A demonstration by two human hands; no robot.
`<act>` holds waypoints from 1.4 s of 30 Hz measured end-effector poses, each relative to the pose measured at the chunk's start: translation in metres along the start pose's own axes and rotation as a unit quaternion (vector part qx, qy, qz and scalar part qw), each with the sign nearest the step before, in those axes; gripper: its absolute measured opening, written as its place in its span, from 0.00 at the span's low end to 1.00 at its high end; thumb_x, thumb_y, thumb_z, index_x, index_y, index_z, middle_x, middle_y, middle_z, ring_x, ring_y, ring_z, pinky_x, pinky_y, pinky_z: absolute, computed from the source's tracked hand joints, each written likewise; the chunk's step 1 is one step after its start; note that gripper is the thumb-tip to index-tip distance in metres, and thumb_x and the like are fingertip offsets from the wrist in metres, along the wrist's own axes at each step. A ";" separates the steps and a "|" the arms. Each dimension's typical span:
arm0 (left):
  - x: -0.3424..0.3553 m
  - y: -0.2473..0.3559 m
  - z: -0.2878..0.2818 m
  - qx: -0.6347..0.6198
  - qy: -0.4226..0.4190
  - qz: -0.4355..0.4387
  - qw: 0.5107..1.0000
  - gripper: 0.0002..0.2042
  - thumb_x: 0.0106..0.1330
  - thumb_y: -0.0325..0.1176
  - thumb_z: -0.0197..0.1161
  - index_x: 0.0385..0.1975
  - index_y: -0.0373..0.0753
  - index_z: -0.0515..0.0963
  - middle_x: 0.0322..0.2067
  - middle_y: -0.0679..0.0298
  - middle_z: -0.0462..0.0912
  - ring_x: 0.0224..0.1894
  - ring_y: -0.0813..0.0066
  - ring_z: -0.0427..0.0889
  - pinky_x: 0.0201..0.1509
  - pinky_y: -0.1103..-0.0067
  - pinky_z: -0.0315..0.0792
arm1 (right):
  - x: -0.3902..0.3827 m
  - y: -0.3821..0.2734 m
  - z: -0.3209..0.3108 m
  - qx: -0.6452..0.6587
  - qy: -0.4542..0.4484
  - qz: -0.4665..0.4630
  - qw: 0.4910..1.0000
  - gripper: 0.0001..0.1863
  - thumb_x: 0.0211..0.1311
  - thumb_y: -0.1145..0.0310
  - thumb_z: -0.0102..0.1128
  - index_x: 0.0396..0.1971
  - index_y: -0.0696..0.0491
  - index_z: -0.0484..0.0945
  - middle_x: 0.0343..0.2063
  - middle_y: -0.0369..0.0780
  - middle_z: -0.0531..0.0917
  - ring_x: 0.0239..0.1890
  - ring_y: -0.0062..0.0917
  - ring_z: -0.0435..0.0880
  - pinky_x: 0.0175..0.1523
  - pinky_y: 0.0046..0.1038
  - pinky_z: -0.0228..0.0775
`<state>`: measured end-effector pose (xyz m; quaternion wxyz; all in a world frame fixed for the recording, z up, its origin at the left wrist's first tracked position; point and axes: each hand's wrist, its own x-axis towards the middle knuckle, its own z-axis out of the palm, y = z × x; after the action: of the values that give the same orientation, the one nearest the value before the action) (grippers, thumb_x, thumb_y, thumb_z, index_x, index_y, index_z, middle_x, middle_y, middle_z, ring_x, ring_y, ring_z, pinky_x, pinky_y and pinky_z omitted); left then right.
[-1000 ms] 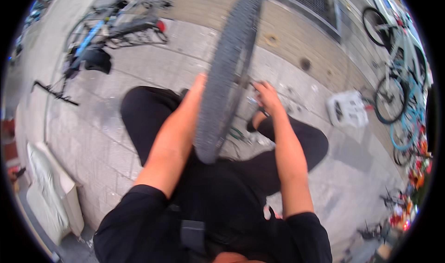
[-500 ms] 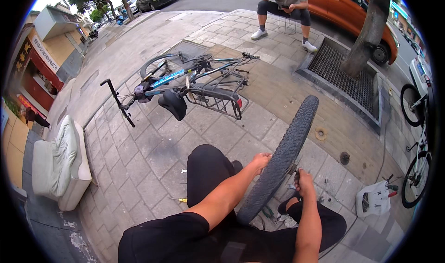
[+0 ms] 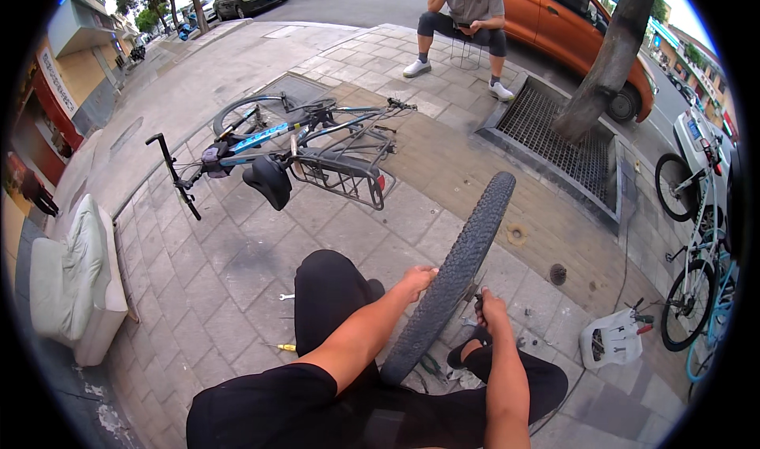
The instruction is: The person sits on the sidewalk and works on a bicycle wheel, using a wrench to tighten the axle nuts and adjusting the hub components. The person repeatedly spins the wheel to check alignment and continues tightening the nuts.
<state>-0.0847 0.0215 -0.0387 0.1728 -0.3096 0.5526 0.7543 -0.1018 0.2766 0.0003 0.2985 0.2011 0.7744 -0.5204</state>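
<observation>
A bicycle wheel with a black knobbly tyre (image 3: 453, 271) stands tilted between my legs, its top leaning right and away. My left hand (image 3: 418, 282) is closed at the wheel's left side, near the middle; the tyre hides its fingertips and whatever they grip. On the other side my right hand (image 3: 492, 310) is closed around a small dark piece by the hub, too small to name. Under the wheel's lower right lie green-handled pliers (image 3: 431, 365). A wrench (image 3: 469, 322) shows on the ground just below my right hand.
A bicycle (image 3: 269, 140) lies on its side ahead. At left are a yellow-handled screwdriver (image 3: 283, 347), a small wrench (image 3: 286, 297) and a pale padded seat (image 3: 75, 283). A white tool bin (image 3: 611, 340) stands right, near parked bicycles (image 3: 687, 291). Beyond, a person (image 3: 467, 22) sits by a tree grate (image 3: 554, 132).
The view has turned slightly right, so the surroundings sit farther left. Both hands keep their places at either side of the wheel, which has barely moved.
</observation>
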 end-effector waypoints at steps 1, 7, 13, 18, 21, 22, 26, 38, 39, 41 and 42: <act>0.000 -0.001 -0.001 0.004 0.001 0.000 1.000 0.18 0.74 0.36 0.61 0.56 0.30 0.79 0.47 0.57 0.86 0.46 0.70 0.83 0.49 0.73 0.76 | -0.002 0.000 0.000 -0.034 0.011 -0.019 0.999 0.26 0.72 0.48 0.50 0.22 0.54 0.78 0.13 0.37 0.73 0.11 0.25 0.69 0.17 0.27 0.61; 0.008 -0.007 0.000 -0.027 -0.012 0.010 1.000 0.19 0.71 0.38 0.65 0.56 0.32 0.80 0.47 0.57 0.86 0.45 0.69 0.84 0.52 0.72 0.77 | 0.015 0.020 0.003 0.081 -0.028 -0.074 0.994 0.21 0.70 0.51 0.52 0.25 0.54 0.76 0.16 0.37 0.74 0.12 0.24 0.71 0.16 0.26 0.59; 0.044 -0.030 -0.028 -0.108 -0.090 0.003 0.990 0.19 0.69 0.40 0.69 0.54 0.36 0.79 0.44 0.58 0.84 0.42 0.70 0.84 0.50 0.70 0.79 | 0.010 0.008 0.006 -0.087 0.035 -0.080 0.992 0.32 0.73 0.43 0.49 0.17 0.54 0.79 0.13 0.39 0.74 0.17 0.26 0.73 0.26 0.37 0.66; 0.042 -0.017 -0.021 -0.081 -0.088 0.011 0.993 0.19 0.69 0.40 0.68 0.54 0.36 0.79 0.44 0.58 0.84 0.42 0.69 0.84 0.50 0.70 0.78 | 0.003 0.018 -0.010 0.037 -0.037 -0.070 0.996 0.19 0.68 0.50 0.58 0.38 0.53 0.77 0.29 0.36 0.78 0.26 0.22 0.76 0.24 0.27 0.64; 0.042 -0.009 -0.022 -0.071 -0.082 0.016 0.994 0.19 0.69 0.40 0.68 0.54 0.36 0.79 0.44 0.58 0.84 0.42 0.69 0.84 0.50 0.70 0.78 | 0.006 0.010 -0.001 0.032 -0.016 -0.028 0.999 0.24 0.69 0.47 0.56 0.26 0.54 0.78 0.16 0.37 0.75 0.16 0.22 0.71 0.19 0.28 0.60; 0.042 -0.010 -0.017 -0.066 -0.087 0.014 0.994 0.19 0.69 0.40 0.68 0.54 0.36 0.79 0.44 0.58 0.84 0.42 0.69 0.84 0.51 0.70 0.78 | -0.002 0.006 -0.002 0.032 -0.005 -0.016 0.999 0.25 0.69 0.46 0.56 0.25 0.54 0.79 0.15 0.36 0.74 0.15 0.22 0.71 0.18 0.28 0.60; 0.046 -0.001 -0.028 -0.062 -0.078 0.026 0.995 0.19 0.69 0.40 0.68 0.54 0.36 0.79 0.44 0.58 0.84 0.42 0.69 0.84 0.51 0.70 0.78 | -0.025 -0.016 0.000 -0.014 0.012 0.004 1.000 0.25 0.68 0.46 0.56 0.26 0.55 0.81 0.14 0.37 0.74 0.14 0.22 0.71 0.17 0.29 0.61; 0.042 -0.007 -0.016 -0.055 -0.094 0.017 0.994 0.19 0.70 0.39 0.68 0.54 0.35 0.79 0.44 0.57 0.84 0.43 0.69 0.84 0.52 0.70 0.78 | 0.003 0.008 0.006 0.096 -0.002 -0.057 0.994 0.23 0.69 0.48 0.56 0.37 0.56 0.83 0.18 0.35 0.76 0.15 0.20 0.72 0.18 0.24 0.62; 0.042 -0.008 -0.018 -0.057 -0.091 0.016 0.994 0.19 0.70 0.39 0.68 0.54 0.35 0.79 0.44 0.57 0.84 0.43 0.68 0.84 0.52 0.70 0.78 | -0.001 0.007 0.009 0.147 -0.005 -0.073 0.986 0.24 0.69 0.47 0.56 0.34 0.55 0.84 0.15 0.34 0.75 0.14 0.21 0.71 0.18 0.24 0.62; 0.041 -0.005 -0.015 -0.053 -0.094 0.014 0.994 0.19 0.70 0.39 0.68 0.54 0.35 0.79 0.44 0.57 0.84 0.43 0.68 0.84 0.52 0.70 0.78 | -0.001 0.003 0.012 0.120 -0.009 -0.074 0.990 0.26 0.70 0.45 0.55 0.29 0.54 0.83 0.11 0.33 0.71 0.11 0.21 0.68 0.17 0.23 0.62; 0.039 -0.005 -0.014 -0.048 -0.096 0.010 0.994 0.19 0.70 0.39 0.67 0.54 0.35 0.79 0.44 0.57 0.84 0.43 0.68 0.84 0.52 0.70 0.78 | -0.002 0.004 0.008 0.094 -0.026 -0.056 0.994 0.25 0.70 0.45 0.55 0.29 0.54 0.83 0.11 0.33 0.71 0.11 0.21 0.68 0.17 0.23 0.62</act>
<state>-0.1071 0.0063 -0.0711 0.2026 -0.2383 0.4995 0.8079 -0.0956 0.2708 -0.0031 0.2691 0.1711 0.7239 -0.6117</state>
